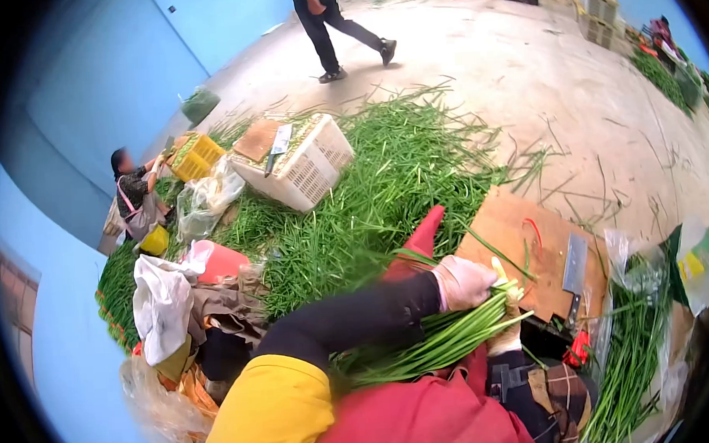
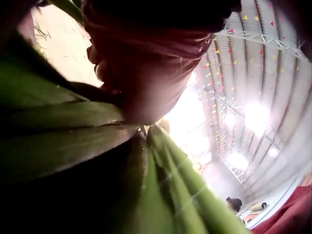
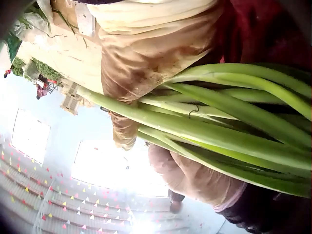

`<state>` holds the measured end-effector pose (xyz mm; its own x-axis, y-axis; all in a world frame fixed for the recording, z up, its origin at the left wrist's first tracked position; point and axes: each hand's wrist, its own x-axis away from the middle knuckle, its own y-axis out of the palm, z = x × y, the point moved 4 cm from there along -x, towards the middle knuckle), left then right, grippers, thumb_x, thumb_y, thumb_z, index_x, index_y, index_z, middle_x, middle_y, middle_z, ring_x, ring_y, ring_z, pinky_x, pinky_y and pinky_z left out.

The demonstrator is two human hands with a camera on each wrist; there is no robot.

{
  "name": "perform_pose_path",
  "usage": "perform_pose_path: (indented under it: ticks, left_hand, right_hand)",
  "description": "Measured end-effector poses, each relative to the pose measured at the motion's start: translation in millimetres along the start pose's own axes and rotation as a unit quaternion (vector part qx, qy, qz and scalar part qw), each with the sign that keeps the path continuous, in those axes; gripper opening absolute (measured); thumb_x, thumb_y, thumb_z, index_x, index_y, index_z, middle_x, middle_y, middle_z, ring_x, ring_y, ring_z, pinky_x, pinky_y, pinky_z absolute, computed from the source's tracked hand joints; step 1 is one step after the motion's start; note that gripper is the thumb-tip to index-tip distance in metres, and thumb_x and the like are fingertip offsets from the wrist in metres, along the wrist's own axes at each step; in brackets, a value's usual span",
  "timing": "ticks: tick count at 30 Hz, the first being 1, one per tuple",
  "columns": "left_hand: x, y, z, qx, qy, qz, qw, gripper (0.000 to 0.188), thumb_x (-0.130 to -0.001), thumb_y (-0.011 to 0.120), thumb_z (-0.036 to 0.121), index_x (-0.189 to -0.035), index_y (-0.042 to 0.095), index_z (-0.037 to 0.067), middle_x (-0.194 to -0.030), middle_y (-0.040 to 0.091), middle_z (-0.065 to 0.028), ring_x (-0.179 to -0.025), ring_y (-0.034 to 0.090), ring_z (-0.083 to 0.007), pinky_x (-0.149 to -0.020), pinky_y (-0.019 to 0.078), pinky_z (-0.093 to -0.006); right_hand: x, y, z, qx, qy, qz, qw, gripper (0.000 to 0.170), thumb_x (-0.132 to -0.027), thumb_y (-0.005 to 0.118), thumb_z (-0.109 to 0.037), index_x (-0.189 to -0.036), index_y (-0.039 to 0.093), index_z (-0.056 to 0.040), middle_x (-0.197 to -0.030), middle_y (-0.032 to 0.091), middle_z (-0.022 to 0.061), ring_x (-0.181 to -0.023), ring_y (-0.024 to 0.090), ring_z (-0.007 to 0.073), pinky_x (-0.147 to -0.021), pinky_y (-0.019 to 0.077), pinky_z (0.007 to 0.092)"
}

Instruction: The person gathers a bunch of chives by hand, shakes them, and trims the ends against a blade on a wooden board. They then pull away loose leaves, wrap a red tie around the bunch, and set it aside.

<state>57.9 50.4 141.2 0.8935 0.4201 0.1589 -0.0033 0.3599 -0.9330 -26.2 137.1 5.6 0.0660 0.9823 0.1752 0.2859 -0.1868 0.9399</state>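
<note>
A bunch of long green stalks (image 1: 425, 348) with pale ends lies across the person's lap. The left hand (image 1: 463, 283), in a thin pale glove, is at the pale ends, its fingers curled round the stalks. Just beside it the right hand (image 1: 505, 335), in a stained cream glove, grips the same bunch from the other side; in the right wrist view this hand (image 3: 141, 73) has its fingers bent round the stalks (image 3: 209, 122). The left wrist view shows the left hand (image 2: 151, 78) close above green leaves (image 2: 58, 131); its fingertips are partly hidden there.
A brown board (image 1: 484, 243) with a cleaver (image 1: 573, 270) stands ahead to the right. Loose green stalks (image 1: 383, 164) cover the floor in front. A white crate (image 1: 312, 171) holds another board and knife. Bagged stalks (image 1: 630, 359) lie at right. One person sits at left; another walks beyond.
</note>
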Motion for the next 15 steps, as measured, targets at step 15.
perform_pose_path:
  ticks: [15]
  left_hand:
    - [-48.3,5.3,-31.4,-0.057,0.102,-0.147,0.982,0.025,-0.080,0.059,0.032,-0.092,0.066,0.011,-0.080,0.066,-0.0131,-0.079,0.065,-0.0325,-0.072,0.0508,-0.0417]
  right_hand:
    - [-2.3,18.3,-2.7,0.062,-0.002,-0.021,0.998,0.050,-0.080,0.070,-0.015,-0.125,0.051,-0.0065,-0.102,0.064,0.0074,-0.088,0.065,0.0194,-0.075,0.0568,0.0336]
